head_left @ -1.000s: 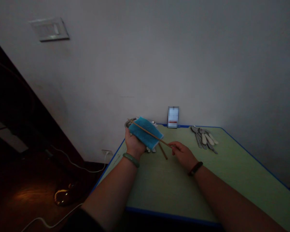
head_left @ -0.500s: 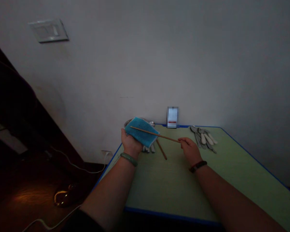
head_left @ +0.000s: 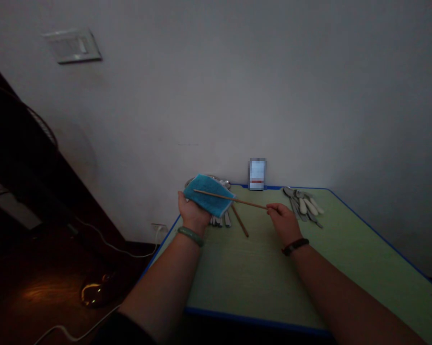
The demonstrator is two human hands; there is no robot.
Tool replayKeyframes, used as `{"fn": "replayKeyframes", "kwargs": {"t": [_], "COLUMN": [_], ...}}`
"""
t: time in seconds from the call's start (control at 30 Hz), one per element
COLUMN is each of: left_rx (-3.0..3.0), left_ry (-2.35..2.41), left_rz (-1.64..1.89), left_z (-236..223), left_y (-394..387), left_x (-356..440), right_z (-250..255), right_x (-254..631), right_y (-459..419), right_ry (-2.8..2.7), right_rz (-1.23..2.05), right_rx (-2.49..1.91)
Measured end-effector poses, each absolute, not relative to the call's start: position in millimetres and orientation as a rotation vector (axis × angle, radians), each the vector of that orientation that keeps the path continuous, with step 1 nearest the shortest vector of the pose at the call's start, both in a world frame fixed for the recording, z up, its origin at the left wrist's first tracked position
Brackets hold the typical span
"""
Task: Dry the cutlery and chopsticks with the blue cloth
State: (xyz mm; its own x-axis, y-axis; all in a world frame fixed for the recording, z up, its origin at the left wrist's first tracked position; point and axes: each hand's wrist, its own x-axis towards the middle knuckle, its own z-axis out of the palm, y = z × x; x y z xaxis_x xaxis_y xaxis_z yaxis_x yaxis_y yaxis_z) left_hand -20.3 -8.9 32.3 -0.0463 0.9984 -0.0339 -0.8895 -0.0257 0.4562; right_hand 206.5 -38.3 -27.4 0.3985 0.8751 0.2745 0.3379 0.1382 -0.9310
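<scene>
My left hand (head_left: 192, 214) holds a folded blue terry cloth (head_left: 208, 195) on its palm, with the fingers curled under it. My right hand (head_left: 282, 221) pinches the end of a thin wooden chopstick (head_left: 250, 201), whose far end lies across the top of the cloth. A second wooden chopstick (head_left: 240, 220) lies on the table below the cloth, partly hidden by it. Just past my left wrist, a bunch of metal cutlery (head_left: 219, 220) shows at the cloth's lower edge.
The green table (head_left: 251, 278) has a blue edge. A metal dish (head_left: 197, 179) sits behind the cloth, and several white-handled spoons and forks (head_left: 304, 206) lie at the back right. A blurred card (head_left: 257, 175) leans on the white wall. A cable runs across the dark floor.
The chopstick has swung from a slanted line to nearly level. My right hand has moved right and up, and my left hand has moved left with the cloth.
</scene>
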Motion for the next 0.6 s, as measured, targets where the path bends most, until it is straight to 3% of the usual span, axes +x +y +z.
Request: {"fn": "replayKeyframes", "kwargs": {"t": [0.6], "left_rx": [0.369], "left_ry": [0.373], "left_rz": [1.514], "left_z": [26.1], "left_y": [-9.0], "left_x": [-13.4], "right_z": [-35.7], "right_x": [201.0], "right_y": [-40.8], "right_ry": [-1.544], "right_rz": [0.379], "right_rx": [-1.445]}}
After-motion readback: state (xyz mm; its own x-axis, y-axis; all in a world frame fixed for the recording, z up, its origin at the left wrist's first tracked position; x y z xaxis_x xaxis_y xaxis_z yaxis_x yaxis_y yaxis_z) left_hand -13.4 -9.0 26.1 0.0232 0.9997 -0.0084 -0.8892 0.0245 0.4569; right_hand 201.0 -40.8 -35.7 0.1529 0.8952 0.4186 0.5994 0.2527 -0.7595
